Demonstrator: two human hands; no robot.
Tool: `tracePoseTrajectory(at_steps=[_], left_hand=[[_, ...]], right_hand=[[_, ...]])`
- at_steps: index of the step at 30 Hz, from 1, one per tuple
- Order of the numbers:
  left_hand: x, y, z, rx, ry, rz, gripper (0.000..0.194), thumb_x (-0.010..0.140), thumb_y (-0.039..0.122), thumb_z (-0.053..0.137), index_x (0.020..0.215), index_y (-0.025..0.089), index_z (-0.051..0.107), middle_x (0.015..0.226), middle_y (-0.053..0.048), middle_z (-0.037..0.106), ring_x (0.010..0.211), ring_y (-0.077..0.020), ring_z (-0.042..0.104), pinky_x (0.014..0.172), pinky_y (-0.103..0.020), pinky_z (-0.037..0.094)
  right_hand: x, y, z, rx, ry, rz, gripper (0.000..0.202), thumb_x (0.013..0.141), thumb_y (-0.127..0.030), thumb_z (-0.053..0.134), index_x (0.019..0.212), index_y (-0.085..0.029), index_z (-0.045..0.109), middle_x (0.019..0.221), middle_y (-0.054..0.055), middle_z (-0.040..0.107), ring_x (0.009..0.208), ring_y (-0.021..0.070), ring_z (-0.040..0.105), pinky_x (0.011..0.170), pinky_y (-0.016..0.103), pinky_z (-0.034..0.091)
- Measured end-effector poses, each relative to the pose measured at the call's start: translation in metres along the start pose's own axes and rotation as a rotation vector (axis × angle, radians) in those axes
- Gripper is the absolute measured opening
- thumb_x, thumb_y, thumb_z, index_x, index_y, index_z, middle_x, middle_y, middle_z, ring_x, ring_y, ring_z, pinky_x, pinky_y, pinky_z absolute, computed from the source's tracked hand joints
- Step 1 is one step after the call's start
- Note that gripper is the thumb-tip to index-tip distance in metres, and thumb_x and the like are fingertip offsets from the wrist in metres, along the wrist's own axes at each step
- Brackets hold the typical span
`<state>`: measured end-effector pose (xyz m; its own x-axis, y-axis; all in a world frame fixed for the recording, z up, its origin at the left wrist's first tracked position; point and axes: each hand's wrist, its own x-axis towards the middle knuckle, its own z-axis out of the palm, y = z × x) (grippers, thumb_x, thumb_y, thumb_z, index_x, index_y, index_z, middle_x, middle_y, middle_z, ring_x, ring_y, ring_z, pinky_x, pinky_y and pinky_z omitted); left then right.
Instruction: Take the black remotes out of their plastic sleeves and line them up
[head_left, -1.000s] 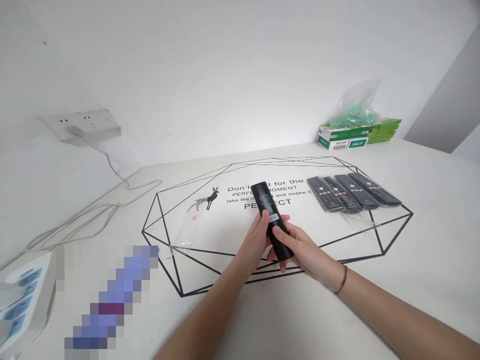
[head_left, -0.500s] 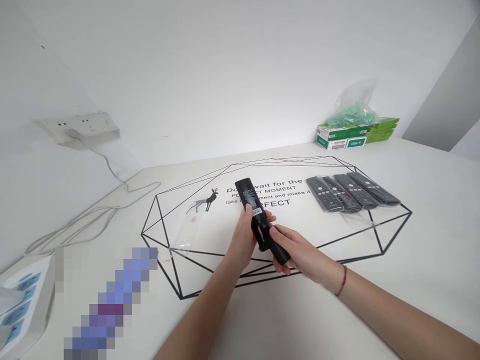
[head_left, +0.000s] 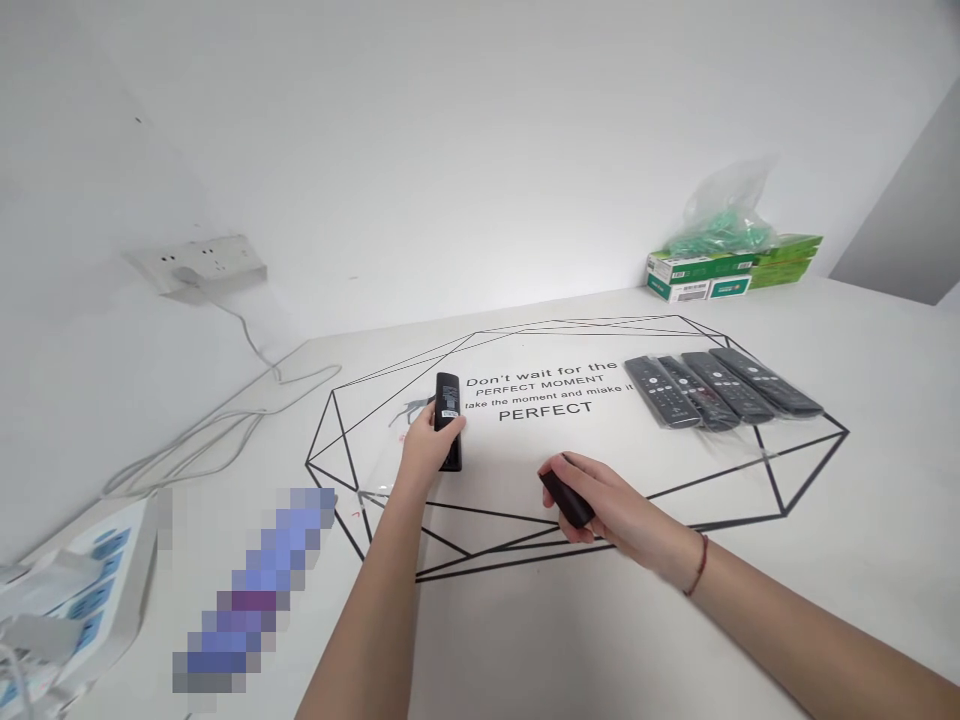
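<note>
My left hand (head_left: 429,445) is closed around a black remote control (head_left: 448,395), back side up, a label showing on it. Its lower end is open at the battery compartment, partly covered by my fingers. Over the middle of the table, my right hand (head_left: 592,490) grips a short black battery cover (head_left: 568,498), apart from the remote. Several other dark remotes (head_left: 724,388) in clear plastic sleeves lie side by side, buttons up, to the right. Under and beside my left hand lies a clear plastic sleeve (head_left: 382,465).
Green and white boxes (head_left: 701,275) with a plastic bag of green stuff (head_left: 724,225) stand by the wall. A power strip (head_left: 112,590) and a grey cable (head_left: 217,430) are at left, near a pixelated blue object (head_left: 262,580). The wall holds a socket panel (head_left: 202,265).
The battery cover has come off the remote. My left hand has moved left with the remote and lowered it toward the table, while my right hand keeps the cover near the middle.
</note>
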<state>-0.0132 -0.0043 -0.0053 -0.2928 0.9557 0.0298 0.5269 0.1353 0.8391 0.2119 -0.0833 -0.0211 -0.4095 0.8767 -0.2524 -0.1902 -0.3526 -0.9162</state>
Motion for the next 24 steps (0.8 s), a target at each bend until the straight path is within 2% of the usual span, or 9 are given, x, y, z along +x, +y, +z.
tracePoseTrajectory(at_steps=[3, 10, 15, 18, 21, 24], left_hand=[[0.0048, -0.0065, -0.0015, 0.113, 0.048, -0.013, 0.055, 0.073, 0.04, 0.061, 0.123, 0.021, 0.053, 0.115, -0.01, 0.064, 0.102, -0.0249, 0.061, 0.082, -0.033, 0.046], [0.0072, -0.009, -0.0014, 0.268, 0.106, 0.028, 0.05, 0.076, 0.028, 0.055, 0.124, 0.022, 0.046, 0.101, -0.008, 0.065, 0.092, -0.0245, 0.063, 0.079, -0.036, 0.047], [0.0004, -0.0073, 0.0017, 0.467, 0.137, 0.138, 0.046, 0.082, 0.025, 0.048, 0.128, 0.023, 0.048, 0.114, -0.013, 0.055, 0.101, -0.0269, 0.06, 0.084, -0.038, 0.047], [-0.0012, -0.0062, 0.0038, 0.529, 0.133, 0.146, 0.047, 0.083, 0.024, 0.045, 0.129, 0.021, 0.049, 0.12, -0.015, 0.051, 0.1, -0.0279, 0.061, 0.086, -0.04, 0.047], [0.0012, -0.0054, 0.0035, 0.501, 0.124, 0.091, 0.045, 0.085, 0.032, 0.045, 0.128, 0.02, 0.049, 0.119, -0.014, 0.057, 0.103, -0.0278, 0.061, 0.087, -0.039, 0.046], [0.0052, -0.0069, 0.0022, 0.486, 0.11, 0.037, 0.048, 0.087, 0.038, 0.043, 0.131, 0.018, 0.044, 0.108, -0.012, 0.066, 0.101, -0.0268, 0.063, 0.082, -0.036, 0.047]], right_hand=[[-0.0005, -0.0008, 0.0005, 0.009, 0.004, -0.002, 0.041, 0.082, -0.06, 0.054, 0.089, -0.019, 0.058, 0.078, 0.0, 0.06, 0.044, 0.0064, 0.047, 0.044, 0.023, 0.032], [-0.0016, -0.0019, 0.0009, 0.009, -0.005, 0.015, 0.039, 0.084, -0.057, 0.053, 0.089, -0.019, 0.057, 0.078, 0.0, 0.059, 0.045, 0.0066, 0.05, 0.045, 0.024, 0.033], [-0.0012, -0.0005, 0.0002, 0.013, -0.012, 0.01, 0.04, 0.084, -0.058, 0.053, 0.089, -0.019, 0.057, 0.078, 0.0, 0.058, 0.045, 0.0068, 0.05, 0.046, 0.024, 0.032], [-0.0002, 0.0001, -0.0001, 0.014, -0.009, 0.015, 0.039, 0.084, -0.058, 0.053, 0.089, -0.019, 0.057, 0.078, 0.0, 0.058, 0.045, 0.0069, 0.049, 0.045, 0.023, 0.032], [0.0006, 0.0004, -0.0005, 0.007, -0.006, 0.013, 0.04, 0.084, -0.058, 0.053, 0.089, -0.019, 0.057, 0.078, 0.0, 0.059, 0.046, 0.0071, 0.05, 0.046, 0.024, 0.033], [0.001, 0.0006, -0.0009, 0.01, -0.008, 0.017, 0.039, 0.085, -0.057, 0.053, 0.089, -0.019, 0.056, 0.078, 0.0, 0.059, 0.046, 0.0077, 0.052, 0.047, 0.024, 0.033]])
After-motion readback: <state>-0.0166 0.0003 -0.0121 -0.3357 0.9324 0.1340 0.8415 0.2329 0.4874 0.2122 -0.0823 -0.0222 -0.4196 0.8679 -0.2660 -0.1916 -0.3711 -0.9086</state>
